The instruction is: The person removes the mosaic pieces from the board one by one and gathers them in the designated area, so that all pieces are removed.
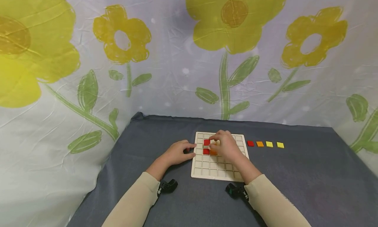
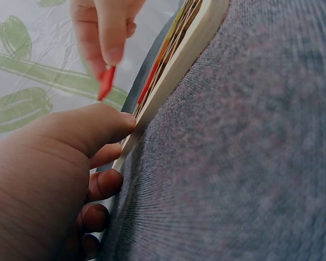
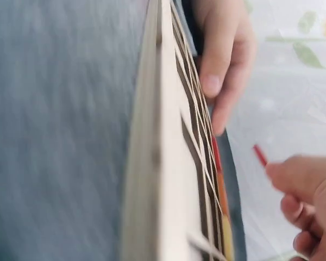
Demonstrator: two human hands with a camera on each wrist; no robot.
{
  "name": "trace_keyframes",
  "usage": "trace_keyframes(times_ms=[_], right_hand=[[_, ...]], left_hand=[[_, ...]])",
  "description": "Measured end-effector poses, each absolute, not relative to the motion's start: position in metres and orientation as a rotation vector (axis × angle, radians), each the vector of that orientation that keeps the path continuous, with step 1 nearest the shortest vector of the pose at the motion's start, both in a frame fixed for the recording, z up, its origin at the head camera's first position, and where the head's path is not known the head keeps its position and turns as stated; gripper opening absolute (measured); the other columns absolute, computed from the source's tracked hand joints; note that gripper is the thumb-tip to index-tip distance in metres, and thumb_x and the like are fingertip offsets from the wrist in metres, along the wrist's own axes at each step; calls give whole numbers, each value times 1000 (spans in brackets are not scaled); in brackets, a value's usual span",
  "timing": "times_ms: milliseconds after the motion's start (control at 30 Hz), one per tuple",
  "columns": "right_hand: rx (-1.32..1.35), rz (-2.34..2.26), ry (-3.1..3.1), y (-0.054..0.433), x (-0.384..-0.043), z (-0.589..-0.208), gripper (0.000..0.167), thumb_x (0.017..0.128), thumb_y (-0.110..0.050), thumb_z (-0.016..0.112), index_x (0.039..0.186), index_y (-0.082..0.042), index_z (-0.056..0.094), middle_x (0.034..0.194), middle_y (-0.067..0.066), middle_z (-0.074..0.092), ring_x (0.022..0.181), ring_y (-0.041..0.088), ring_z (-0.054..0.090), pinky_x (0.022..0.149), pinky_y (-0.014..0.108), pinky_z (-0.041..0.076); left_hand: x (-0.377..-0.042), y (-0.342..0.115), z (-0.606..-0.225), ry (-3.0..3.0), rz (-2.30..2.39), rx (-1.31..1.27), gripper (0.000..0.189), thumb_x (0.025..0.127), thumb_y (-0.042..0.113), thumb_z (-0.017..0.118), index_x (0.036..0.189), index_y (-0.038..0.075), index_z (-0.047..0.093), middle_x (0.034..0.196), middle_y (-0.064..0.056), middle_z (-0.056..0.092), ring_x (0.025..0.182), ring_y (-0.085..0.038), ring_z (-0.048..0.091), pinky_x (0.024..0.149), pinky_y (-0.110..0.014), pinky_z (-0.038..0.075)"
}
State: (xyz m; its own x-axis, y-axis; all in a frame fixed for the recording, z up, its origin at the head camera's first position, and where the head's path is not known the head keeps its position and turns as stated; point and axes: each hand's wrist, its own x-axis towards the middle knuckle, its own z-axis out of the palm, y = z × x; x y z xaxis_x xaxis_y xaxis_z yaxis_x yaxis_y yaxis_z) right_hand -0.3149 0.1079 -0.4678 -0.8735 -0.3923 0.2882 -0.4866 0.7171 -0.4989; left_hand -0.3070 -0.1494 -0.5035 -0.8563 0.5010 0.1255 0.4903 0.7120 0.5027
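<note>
A square wooden grid board point(image 1: 203, 172) lies on the table. My right hand point(image 1: 226, 147) is over its upper part and pinches a red tile point(image 2: 106, 83) between thumb and finger, held above the surface in both wrist views. On the grid sit another red tile point(image 1: 206, 151) and an orange tile point(image 1: 213, 152); a yellow tile point(image 3: 227, 234) shows beyond them in the right wrist view. Part of the grid is hidden under the right hand. At the board's left edge, my left hand point(image 1: 177, 152) rests with thumb and fingertips touching it, fingers loosely bent.
Right of the board, a loose red tile point(image 1: 250, 143), an orange one point(image 1: 260, 144) and two yellow ones point(image 1: 269, 144) lie in a row. Dark grey cloth point(image 1: 295, 174) covers the table. A flower-printed curtain point(image 1: 171, 72) hangs behind and at the sides.
</note>
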Motion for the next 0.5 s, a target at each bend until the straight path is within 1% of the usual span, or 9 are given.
trace_keyframes(times_ms=[233, 367, 500], right_hand=[[677, 1031, -2772, 122, -312, -448, 25, 94, -18, 77, 117, -10, 78, 100, 3, 60, 95, 27, 46, 78, 43, 40], [664, 1082, -2742, 133, -312, -441, 26, 94, -17, 77, 119, -9, 78, 100, 3, 60, 98, 29, 48, 81, 45, 40], [661, 1104, -2727, 141, -311, -436, 27, 95, -16, 77, 121, -8, 77, 102, 3, 62, 101, 29, 50, 86, 48, 41]], left_hand=[[-306, -150, -504, 2891, 829, 832, 48, 100, 33, 70, 143, 16, 63, 86, 6, 50, 68, -12, 41, 65, -30, 35], [-306, -150, -505, 2887, 843, 840, 47, 100, 33, 69, 143, 16, 63, 86, 6, 49, 68, -12, 40, 66, -30, 35], [-307, -150, -505, 2894, 831, 833, 47, 100, 33, 70, 143, 16, 63, 86, 5, 50, 68, -11, 40, 66, -30, 35]])
